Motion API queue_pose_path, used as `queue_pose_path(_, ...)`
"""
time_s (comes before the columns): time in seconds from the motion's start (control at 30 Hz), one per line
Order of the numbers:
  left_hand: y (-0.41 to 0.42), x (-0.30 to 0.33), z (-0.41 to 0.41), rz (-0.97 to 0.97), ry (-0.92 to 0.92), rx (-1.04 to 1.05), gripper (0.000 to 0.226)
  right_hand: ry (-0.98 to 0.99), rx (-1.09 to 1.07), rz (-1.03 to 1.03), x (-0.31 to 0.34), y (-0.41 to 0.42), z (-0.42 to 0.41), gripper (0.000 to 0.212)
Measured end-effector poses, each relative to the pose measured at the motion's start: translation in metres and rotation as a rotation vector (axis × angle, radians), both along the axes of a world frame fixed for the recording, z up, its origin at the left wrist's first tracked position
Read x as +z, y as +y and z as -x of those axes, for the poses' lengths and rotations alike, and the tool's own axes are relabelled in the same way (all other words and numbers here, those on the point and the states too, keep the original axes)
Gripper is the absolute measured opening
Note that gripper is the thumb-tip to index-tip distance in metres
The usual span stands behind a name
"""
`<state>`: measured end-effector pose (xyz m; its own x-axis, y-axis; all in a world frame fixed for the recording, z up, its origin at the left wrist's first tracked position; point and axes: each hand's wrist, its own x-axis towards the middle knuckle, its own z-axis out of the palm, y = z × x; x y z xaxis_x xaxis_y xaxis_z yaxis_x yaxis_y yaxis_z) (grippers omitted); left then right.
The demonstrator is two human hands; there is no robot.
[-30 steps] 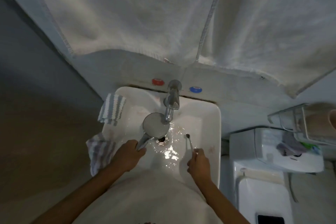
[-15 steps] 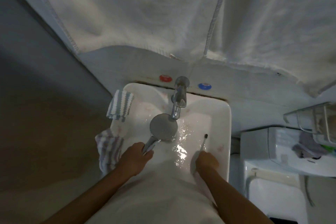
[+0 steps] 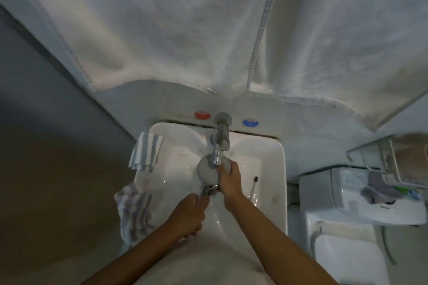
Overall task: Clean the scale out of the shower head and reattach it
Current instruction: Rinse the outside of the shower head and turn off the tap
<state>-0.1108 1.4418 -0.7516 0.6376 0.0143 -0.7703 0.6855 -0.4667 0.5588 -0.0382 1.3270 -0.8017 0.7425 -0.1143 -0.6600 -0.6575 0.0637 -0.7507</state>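
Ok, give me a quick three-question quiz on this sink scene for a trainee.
1. True or false: the toothbrush is in the right hand.
2. Which hand grips the shower head by its handle? A left, B right, C neither.
3. Fill in: the round face of the shower head sits under the ____.

Key: 1 false, it lies in the sink, apart from both hands. 2 A, the left hand; the right hand holds the face's edge. 3 tap.
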Motion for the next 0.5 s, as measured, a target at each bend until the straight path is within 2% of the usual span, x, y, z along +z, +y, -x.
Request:
queue_pose_path(0.07, -0.002, 0.001, -0.007, 0.013, -0.001, 0.025, 0.045, -0.099, -0.001, 0.066, -0.003, -0.001, 0.001, 0.035)
queue_pose_path(0.17, -0.003, -0.003, -0.032, -0.035, -0.206, 0.089, 0.037, -0.179, 0.034, 0.102, -0.006, 0.001, 0.002, 0.026)
queue_pose_path(0.23, -0.008, -0.013, -0.051, -0.053, -0.33, 0.111, 0.045, -0.195, 0.062, 0.114, -0.008, 0.004, 0.001, 0.021)
queue_pose_path(0.3, -0.019, -0.011, -0.062, -0.131, -0.365, 0.082, 0.042, -0.195, 0.047, 0.091, -0.008, 0.006, 0.002, 0.017)
queue_pose_path(0.43, -0.03, -0.019, -0.08, -0.443, -0.456, -0.121, 0.037, -0.183, -0.005, 0.155, -0.006, 0.006, -0.005, 0.024)
queue_pose_path(0.5, -0.031, -0.026, -0.091, -0.448, -0.43, -0.154, 0.04, -0.185, -0.025, 0.18, -0.007, 0.004, -0.007, 0.024)
